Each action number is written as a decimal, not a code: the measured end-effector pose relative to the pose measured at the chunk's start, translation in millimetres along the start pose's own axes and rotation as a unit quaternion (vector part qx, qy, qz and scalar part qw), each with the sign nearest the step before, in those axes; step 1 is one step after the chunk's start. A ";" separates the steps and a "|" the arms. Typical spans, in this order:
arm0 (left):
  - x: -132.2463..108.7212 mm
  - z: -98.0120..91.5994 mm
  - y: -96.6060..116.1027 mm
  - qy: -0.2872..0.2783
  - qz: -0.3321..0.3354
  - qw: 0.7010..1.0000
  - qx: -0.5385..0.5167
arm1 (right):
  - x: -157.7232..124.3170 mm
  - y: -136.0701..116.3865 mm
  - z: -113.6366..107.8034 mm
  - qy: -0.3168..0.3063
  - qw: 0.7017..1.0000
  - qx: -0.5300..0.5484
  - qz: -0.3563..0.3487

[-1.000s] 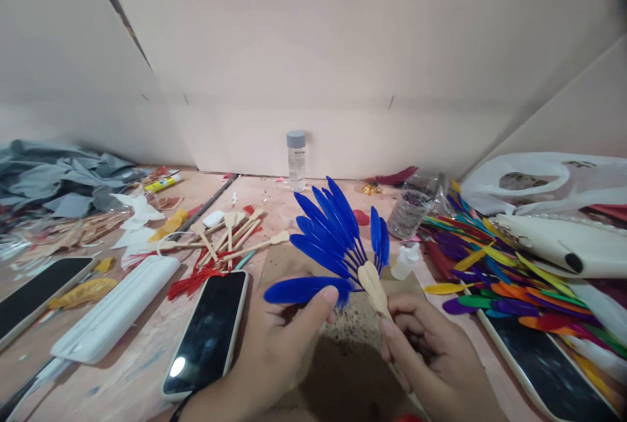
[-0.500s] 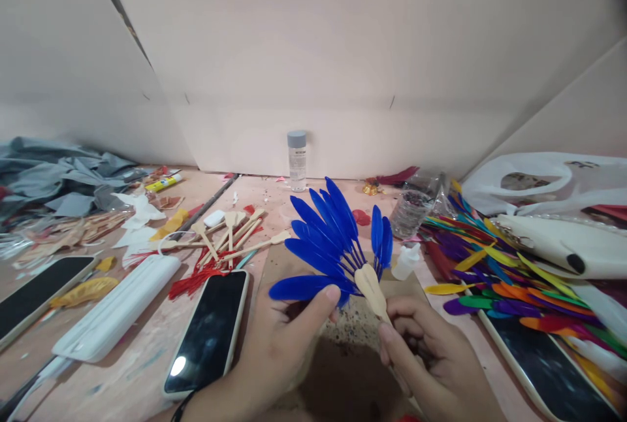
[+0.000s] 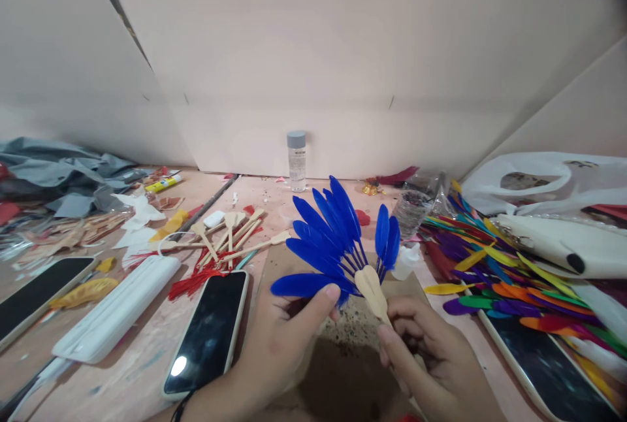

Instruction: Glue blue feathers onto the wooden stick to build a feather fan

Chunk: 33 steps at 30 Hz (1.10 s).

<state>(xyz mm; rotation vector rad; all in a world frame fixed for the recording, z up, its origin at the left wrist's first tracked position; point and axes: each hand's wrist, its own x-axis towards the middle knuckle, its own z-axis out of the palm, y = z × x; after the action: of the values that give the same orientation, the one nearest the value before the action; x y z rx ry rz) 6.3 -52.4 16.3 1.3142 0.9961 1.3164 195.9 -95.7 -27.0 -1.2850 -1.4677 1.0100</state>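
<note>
A feather fan sits between my hands: blue feathers (image 3: 318, 232) spread from the head of a pale wooden handle (image 3: 371, 290). The feathers form a wide group on the left and a small group on the right, with a gap between. My right hand (image 3: 426, 350) is closed round the handle below its head. My left hand (image 3: 294, 330) pinches the lowest left feather between thumb and fingers. Below the fan lies a brown board (image 3: 337, 370) with dark specks. A small white glue bottle (image 3: 407, 259) stands just behind the right feathers, partly hidden.
Several wooden handles with red tassels (image 3: 230, 232) lie left of the board, near a phone (image 3: 208, 334) and a white power bank (image 3: 117, 308). Multicoloured feathers (image 3: 509, 285) pile on the right over another phone (image 3: 543, 357). A clear bottle (image 3: 296, 161) stands by the white panel (image 3: 313, 69).
The right group of blue feathers has shifted slightly right and down, and the left feathers have moved a little right. Both hands keep their hold and have barely moved.
</note>
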 end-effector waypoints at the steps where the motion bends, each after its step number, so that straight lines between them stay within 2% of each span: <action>1: -0.2 0.0 0.2 0.001 -0.001 1.000 -0.001 | 0.1 0.1 -0.1 0.001 1.000 -0.001 -0.003; 8: -0.2 3.8 3.3 0.011 -0.011 1.000 -0.019 | 0.3 2.8 -1.0 0.000 1.000 -0.012 -0.014; 13: 1.1 2.7 5.5 -0.003 -0.013 1.000 -0.011 | 0.0 3.7 -1.2 0.000 1.000 -0.007 -0.011; 17: 1.5 -0.4 -1.0 -0.005 -0.013 0.999 -0.041 | 0.2 4.6 -1.2 -0.009 1.000 0.002 -0.001; 23: 2.4 -3.1 -14.4 -0.024 -0.073 0.991 -0.107 | 0.6 6.0 -0.6 -0.028 0.999 0.022 -0.009; 27: 2.3 -2.0 -13.0 -0.030 -0.059 0.992 -0.108 | 0.8 5.5 0.2 -0.054 0.998 0.036 -0.006; 33: 3.7 3.4 -0.2 -0.032 -0.035 0.997 -0.069 | 0.9 3.1 2.9 -0.055 0.998 0.034 -0.009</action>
<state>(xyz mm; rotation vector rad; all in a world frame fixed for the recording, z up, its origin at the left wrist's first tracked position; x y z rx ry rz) 10.0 -49.0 17.1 1.1986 0.8837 1.2602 193.8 -94.5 -30.5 -1.1820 -1.5120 1.1239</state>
